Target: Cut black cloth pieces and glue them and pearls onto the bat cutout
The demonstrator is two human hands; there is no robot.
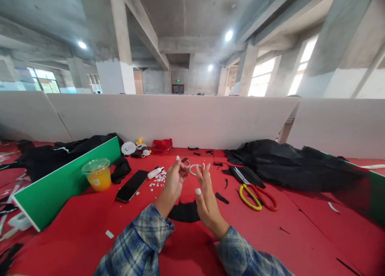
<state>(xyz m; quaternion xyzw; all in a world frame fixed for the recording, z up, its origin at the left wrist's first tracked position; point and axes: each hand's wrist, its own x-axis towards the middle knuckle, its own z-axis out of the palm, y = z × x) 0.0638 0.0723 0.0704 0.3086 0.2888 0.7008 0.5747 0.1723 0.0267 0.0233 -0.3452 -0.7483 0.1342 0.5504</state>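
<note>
Both hands are raised over the red table, palms turned toward each other with a gap between them. My left hand point(173, 182) has loosely bent fingers, the thumb standing apart, and nothing visible in it. The fingers of my right hand point(208, 199) are stretched out, with the thumb apart; it holds nothing that shows. Below and between them lies a black fabric piece point(184, 212), partly covered by the right hand. Just beyond the fingertips are a pale ring point(195, 170) and a second ring point(187, 163), both partly hidden.
Left of my hands are white beads point(157, 181), a small white bottle point(155, 172), a phone point(132, 186) and a cup of orange drink point(98, 175). Scissors point(255, 193) and black fabric point(270, 163) lie right. A green-faced board point(69, 183) and white partition point(180, 119) border the space.
</note>
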